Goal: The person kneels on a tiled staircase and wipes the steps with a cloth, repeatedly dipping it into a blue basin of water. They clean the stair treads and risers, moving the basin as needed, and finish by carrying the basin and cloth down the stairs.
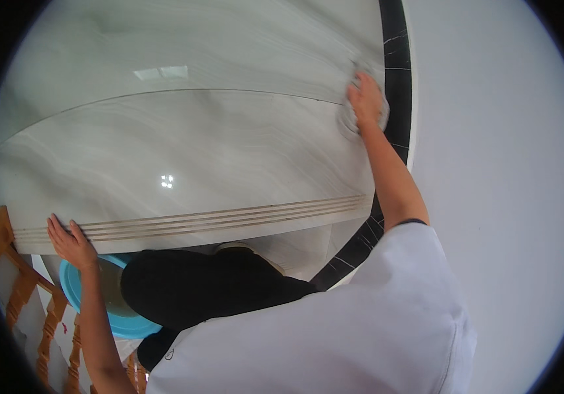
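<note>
My right hand (368, 101) presses a pale grey cloth (347, 120) against the glossy marble-patterned floor (188, 128), close to the black skirting. The hand and cloth are blurred, and the fingers partly hide the cloth. On the far left, my left hand (71, 244) lies flat with fingers apart on the grooved stair edge (222, 221), holding nothing. Below that hand stands a light blue plastic basin (136, 327) with murky brownish water (114, 290) in it. My left forearm and dark-trousered leg cover part of the basin.
Black skirting with white veins (397, 98) curves along the white wall (498, 147) on the right. A wooden balustrade (48, 325) with turned balusters runs down the lower left. Under the grooved edge, a lower step (291, 246) shows beside my shoe (235, 245).
</note>
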Available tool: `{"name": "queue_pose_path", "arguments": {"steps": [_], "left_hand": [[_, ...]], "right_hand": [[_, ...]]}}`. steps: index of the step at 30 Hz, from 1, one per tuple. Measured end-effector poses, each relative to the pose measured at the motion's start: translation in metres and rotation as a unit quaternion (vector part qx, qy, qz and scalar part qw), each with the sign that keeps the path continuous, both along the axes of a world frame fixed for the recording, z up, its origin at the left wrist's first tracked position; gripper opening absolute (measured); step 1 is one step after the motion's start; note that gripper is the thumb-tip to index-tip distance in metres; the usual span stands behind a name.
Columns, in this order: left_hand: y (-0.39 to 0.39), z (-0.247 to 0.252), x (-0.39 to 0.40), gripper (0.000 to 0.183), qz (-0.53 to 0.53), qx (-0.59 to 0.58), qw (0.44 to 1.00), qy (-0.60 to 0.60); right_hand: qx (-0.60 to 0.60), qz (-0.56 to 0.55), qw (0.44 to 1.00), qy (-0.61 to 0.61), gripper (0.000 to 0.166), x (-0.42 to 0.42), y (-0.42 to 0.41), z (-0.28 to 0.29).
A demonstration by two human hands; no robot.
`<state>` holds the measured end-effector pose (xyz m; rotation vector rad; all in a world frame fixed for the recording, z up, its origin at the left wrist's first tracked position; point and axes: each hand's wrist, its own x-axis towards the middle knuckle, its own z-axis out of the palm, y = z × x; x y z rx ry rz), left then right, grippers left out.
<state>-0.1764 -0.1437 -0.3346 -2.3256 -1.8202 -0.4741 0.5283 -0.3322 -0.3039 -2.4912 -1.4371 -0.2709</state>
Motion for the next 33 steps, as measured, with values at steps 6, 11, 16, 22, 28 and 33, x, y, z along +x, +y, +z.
{"name": "queue_pose_path", "arguments": {"steps": [6,11,16,22,28,33], "left_hand": [[-0.002,0.001,-0.009,0.050,-0.011,0.010,1.000,-0.001],[-0.001,-0.001,-0.004,0.050,-0.016,0.020,1.000,-0.006],[-0.001,0.001,0.003,0.051,-0.003,-0.003,1.000,-0.031],[-0.003,-0.002,0.000,0.051,0.011,0.011,1.000,-0.026],[-0.005,-0.001,0.000,0.052,0.013,0.009,1.000,-0.024],[-0.002,-0.001,0.001,0.052,0.010,0.009,0.999,-0.033]], "right_hand": [[0.002,0.025,0.999,0.022,0.036,-0.057,-0.124,-0.005],[0.005,-0.088,0.996,0.014,0.035,-0.106,-0.182,-0.005],[0.029,-0.304,0.952,-0.007,0.035,-0.145,-0.195,-0.015],[-0.031,-0.321,0.946,-0.016,0.042,-0.254,-0.132,-0.013],[0.006,0.092,0.985,0.149,0.057,-0.397,-0.033,0.002],[0.028,0.348,0.892,0.287,0.042,-0.488,0.067,0.006]]}}
